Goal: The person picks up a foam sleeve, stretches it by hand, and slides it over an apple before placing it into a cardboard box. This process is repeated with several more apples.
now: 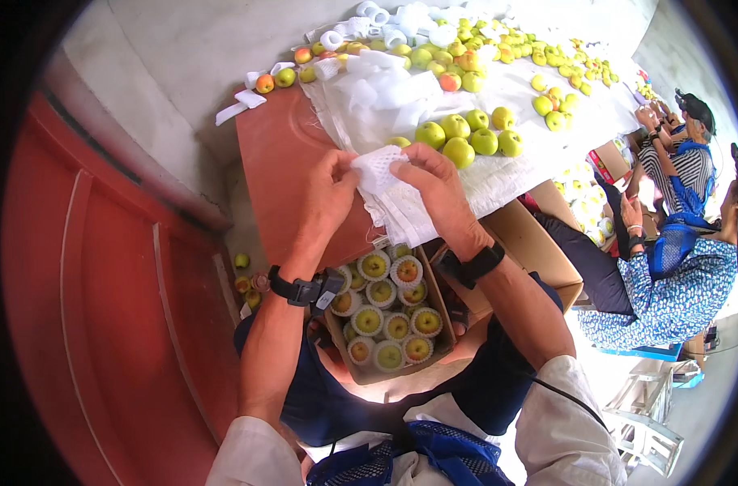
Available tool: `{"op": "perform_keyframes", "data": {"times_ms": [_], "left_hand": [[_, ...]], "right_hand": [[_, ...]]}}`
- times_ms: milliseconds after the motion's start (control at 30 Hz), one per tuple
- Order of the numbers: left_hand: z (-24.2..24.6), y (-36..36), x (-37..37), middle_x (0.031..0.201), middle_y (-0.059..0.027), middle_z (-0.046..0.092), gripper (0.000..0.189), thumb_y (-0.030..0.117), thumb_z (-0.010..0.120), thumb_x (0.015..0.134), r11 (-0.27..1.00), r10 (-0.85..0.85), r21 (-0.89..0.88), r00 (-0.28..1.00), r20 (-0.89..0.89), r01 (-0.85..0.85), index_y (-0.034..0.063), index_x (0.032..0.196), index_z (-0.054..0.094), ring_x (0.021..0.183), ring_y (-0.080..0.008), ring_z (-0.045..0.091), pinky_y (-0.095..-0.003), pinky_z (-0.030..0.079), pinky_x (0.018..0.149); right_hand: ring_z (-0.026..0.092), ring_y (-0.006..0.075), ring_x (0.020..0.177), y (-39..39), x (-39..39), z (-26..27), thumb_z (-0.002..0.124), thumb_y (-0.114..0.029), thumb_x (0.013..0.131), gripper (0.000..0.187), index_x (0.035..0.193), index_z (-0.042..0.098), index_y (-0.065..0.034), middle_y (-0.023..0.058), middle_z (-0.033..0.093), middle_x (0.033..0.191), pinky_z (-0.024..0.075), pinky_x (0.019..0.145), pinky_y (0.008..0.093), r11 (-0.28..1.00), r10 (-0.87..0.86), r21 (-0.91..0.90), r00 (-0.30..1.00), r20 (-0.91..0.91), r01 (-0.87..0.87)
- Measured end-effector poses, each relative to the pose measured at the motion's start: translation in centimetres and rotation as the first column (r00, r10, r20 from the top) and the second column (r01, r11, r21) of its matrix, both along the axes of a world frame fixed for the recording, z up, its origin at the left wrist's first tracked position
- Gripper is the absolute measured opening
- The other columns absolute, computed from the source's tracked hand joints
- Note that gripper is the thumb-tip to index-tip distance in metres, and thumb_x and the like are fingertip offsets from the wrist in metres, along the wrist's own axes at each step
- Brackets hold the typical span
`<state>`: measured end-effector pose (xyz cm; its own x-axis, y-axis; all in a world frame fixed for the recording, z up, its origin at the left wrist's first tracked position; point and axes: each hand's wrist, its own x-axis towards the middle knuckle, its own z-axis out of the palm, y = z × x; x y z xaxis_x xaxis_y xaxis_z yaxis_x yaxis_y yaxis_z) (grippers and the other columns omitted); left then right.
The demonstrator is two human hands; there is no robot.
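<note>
A white foam fruit net (378,170) is stretched between my two hands above the near edge of the table. My left hand (332,194) pinches its left side with thumb and fingers, while my right hand (432,185) grips the right side. Whether anything is inside the net cannot be made out. Just beyond my right hand, several loose yellow-green apples (460,152) lie on a white woven sheet (508,176). Below my hands, between my legs, stands a cardboard box (399,372) filled with apples in foam nets (381,293).
Loose foam nets (369,24) and more apples (466,61) cover the table's far side. A bare red board (277,158) forms its left part. An open cardboard box (527,243) stands at my right, near seated co-workers (666,291). A red door (119,304) is at left.
</note>
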<state>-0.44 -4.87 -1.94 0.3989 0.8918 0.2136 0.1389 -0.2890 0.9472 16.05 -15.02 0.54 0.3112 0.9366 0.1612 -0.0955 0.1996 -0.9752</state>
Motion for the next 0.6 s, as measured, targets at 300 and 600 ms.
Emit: {"op": "perform_keyframes", "data": {"times_ms": [300,600], "left_hand": [[1.3,-1.0,-1.8,0.126,-0.008,0.064,0.048,0.035,0.051,0.103,0.611,-0.35,-0.485,0.763,0.543,0.625,-0.001,0.135,0.057,0.117,-0.0181,0.06,-0.0367,0.046,0.103],[-0.4,-0.5,-2.5,0.118,-0.0079,0.069,0.036,0.028,0.062,0.1,0.51,-0.38,-0.568,0.762,0.524,0.646,0.0004,0.123,0.063,0.108,-0.0166,0.065,-0.0342,0.05,0.097]], "right_hand": [[0.055,0.0075,0.078,-0.5,1.6,-2.3,0.06,-0.014,0.094,0.019,0.108,0.064,-0.0021,0.0011,0.065,0.093,0.0425,0.065,0.0228,0.906,0.344,-0.119,0.872,-0.348,-0.406],[0.059,0.0113,0.077,-0.9,2.6,-1.7,0.06,-0.012,0.092,0.023,0.112,0.061,-0.0003,0.004,0.064,0.093,0.0442,0.062,0.0254,0.884,0.311,-0.197,0.848,-0.43,-0.425]]}}
